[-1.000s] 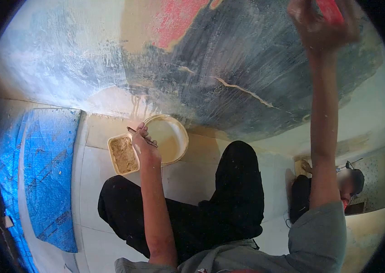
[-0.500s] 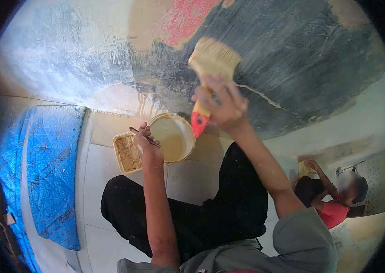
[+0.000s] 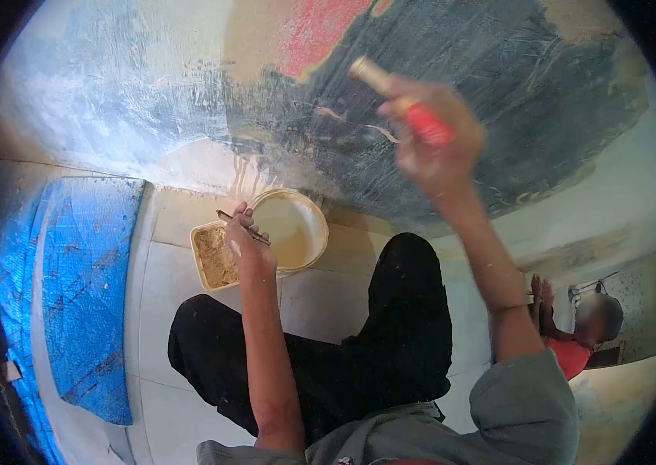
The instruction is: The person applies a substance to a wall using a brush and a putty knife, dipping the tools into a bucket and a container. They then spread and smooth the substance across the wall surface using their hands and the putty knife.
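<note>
Raised in front of the wall [image 3: 328, 132], my right hand [image 3: 444, 143] is wrapped round a wide paintbrush [image 3: 372, 74] with a red-ended handle. The brush shows edge-on, its bristle end towards the dark patch of wall; hand and handle are blurred. Lower down, my left hand [image 3: 246, 239] is closed on a thin dark stick-like tool [image 3: 225, 217]. That hand overlaps the gap between a round bucket [image 3: 321, 236] of cloudy, pale liquid and a small rectangular tub [image 3: 198, 260] holding a tan paste.
A blue sheet [image 3: 87, 310] lies on the floor at left. My bent knees [image 3: 405, 294] flank the tiled floor [image 3: 320, 302] before the bucket. At the right sits another person [image 3: 576, 341] in a red top, both hands raised by the wall. Pink and tan patches mark the wall.
My right hand has moved right and up, turning the brush from broad side to edge-on. My left hand stays almost in place. The other person's hands have come up together.
</note>
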Available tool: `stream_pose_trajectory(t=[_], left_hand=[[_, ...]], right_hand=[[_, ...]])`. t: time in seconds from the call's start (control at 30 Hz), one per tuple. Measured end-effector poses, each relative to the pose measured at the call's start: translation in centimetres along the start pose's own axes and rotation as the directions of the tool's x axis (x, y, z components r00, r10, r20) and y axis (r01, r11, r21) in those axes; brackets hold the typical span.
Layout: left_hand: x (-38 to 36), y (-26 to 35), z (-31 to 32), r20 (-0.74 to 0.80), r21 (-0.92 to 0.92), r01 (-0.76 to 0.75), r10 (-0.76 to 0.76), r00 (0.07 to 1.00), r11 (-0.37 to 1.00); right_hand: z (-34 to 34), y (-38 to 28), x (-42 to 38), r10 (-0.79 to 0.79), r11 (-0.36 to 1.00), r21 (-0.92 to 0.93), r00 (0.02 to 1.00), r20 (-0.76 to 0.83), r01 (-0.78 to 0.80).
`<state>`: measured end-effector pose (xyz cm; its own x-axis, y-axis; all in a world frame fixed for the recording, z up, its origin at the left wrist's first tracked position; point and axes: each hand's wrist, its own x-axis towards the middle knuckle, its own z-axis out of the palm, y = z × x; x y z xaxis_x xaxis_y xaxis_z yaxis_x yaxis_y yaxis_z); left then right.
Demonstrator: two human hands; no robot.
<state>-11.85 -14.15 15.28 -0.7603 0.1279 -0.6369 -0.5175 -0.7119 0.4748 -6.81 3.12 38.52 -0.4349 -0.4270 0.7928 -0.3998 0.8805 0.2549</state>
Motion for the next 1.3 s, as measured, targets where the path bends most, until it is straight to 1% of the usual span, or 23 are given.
stream_pose_trajectory(t=[0.07,0.1,0.17,0.23,0.27,0.33,0.4,0.43,0.5,0.6,0.67,0.73,0.8,0.83,0.87,0.9,0.93,1.07,1.13,1.17,1.23,1.27,1.3], left_hand=[[0.0,-0.1,0.1,0.002,0.002,0.002,-0.002,1.0,1.0],[0.0,-0.1,0.2,0.004,0.004,0.003,-0.003,1.0,1.0],[0.0,-0.1,0.0,0.014,0.001,-0.008,0.008,1.0,1.0],[-0.2,-0.1,0.0,0.023,0.006,-0.016,0.016,1.0,1.0],[-0.4,0.0,0.2,0.015,0.012,-0.016,0.016,1.0,1.0],[-0.4,0.0,0.2,0.007,0.024,-0.017,0.017,1.0,1.0],[-0.2,-0.1,0.1,0.025,0.019,-0.014,0.014,1.0,1.0],[-0.2,-0.2,0.0,0.023,0.022,-0.016,0.015,1.0,1.0],[-0.2,-0.1,0.1,0.013,0.034,-0.017,0.016,1.0,0.999],[0.0,-0.3,0.0,0.031,-0.004,-0.024,0.024,0.999,1.0],[-0.1,-0.2,0.0,0.026,-0.001,-0.022,0.022,0.999,1.0],[-0.1,-0.2,-0.1,0.017,0.004,-0.025,0.025,1.0,1.0],[0.1,-0.3,-0.1,0.019,0.024,-0.019,0.019,1.0,1.0],[0.4,-0.6,0.0,0.003,0.027,-0.021,0.021,1.0,0.999],[0.7,-1.0,-0.2,0.015,0.011,-0.028,0.028,1.0,1.0],[0.6,-1.1,-0.3,0.024,0.004,-0.035,0.035,0.999,0.999],[0.5,-1.2,-0.6,-0.004,0.027,-0.035,0.035,0.999,0.999],[-1.0,-0.4,0.3,0.018,0.042,-0.024,0.023,1.0,0.999],[-0.9,-0.3,0.0,0.003,0.053,-0.028,0.028,1.0,0.998],[-0.7,-0.2,0.0,0.019,0.075,-0.043,0.042,0.999,0.996],[-0.9,-0.2,-0.2,0.027,0.104,-0.065,0.062,0.998,0.993],[-1.1,-0.1,0.0,0.016,0.118,-0.062,0.061,0.998,0.991],[-1.2,-0.2,0.0,0.007,0.129,-0.061,0.06,0.998,0.99]], right_hand=[[-3.4,1.4,3.1,-0.143,0.985,-0.1,0.989,-0.035,0.139],[-5.1,2.4,4.5,-0.254,0.948,-0.211,0.966,-0.054,0.237],[-7.5,3.3,6.9,-0.385,0.885,-0.327,0.916,-0.116,0.331],[-8.7,4.2,8.6,-0.4,0.883,-0.334,0.901,-0.17,0.329],[-8.9,5.5,9.5,-0.488,0.811,-0.471,0.845,-0.217,0.348],[-8.8,6.5,9.4,-0.573,0.723,-0.601,0.782,-0.246,0.341],[-7.9,6.6,8.3,-0.363,0.777,-0.589,0.923,-0.131,0.222],[-7.5,6.3,7.7,-0.359,0.779,-0.588,0.924,-0.133,0.218],[-6.4,5.4,5.9,-0.267,0.818,-0.521,0.963,0.033,0.244],[-4.7,4.2,1.9,-0.198,0.84,-0.506,0.979,0.052,0.197],[-2.5,2.9,-1.6,-0.161,0.895,-0.417,0.987,0.026,0.157],[-0.3,1.6,-5.8,-0.07,0.926,-0.363,0.992,0.104,0.104],[1.9,-1.4,-8.7,0.053,0.959,-0.284,0.992,0.117,-0.018],[3.1,-2.0,-9.8,0.059,0.963,-0.269,0.991,0.119,-0.025],[4.2,-3.0,-10.9,0.267,0.962,-0.13,0.936,0.229,-0.242],[5.2,-4.2,-11.4,0.441,0.884,-0.015,0.821,0.363,-0.468],[6.1,-5.0,-11.7,0.537,0.802,0.089,0.778,0.325,-0.591],[7.7,-6.2,-10.9,0.603,0.674,0.233,0.704,0.375,-0.701],[8.3,-6.1,-9.6,0.501,0.787,0.18,0.781,0.373,-0.59],[8.8,-6.1,-9.2,0.511,0.769,0.193,0.768,0.387,-0.609],[10.1,-6.0,-8.8,0.484,0.766,0.084,0.659,0.575,-0.637],[11.2,-6.1,-9.6,0.484,0.76,0.094,0.657,0.577,-0.643],[12.5,-6.6,-10.9,0.494,0.733,0.055,0.587,0.642,-0.677]])
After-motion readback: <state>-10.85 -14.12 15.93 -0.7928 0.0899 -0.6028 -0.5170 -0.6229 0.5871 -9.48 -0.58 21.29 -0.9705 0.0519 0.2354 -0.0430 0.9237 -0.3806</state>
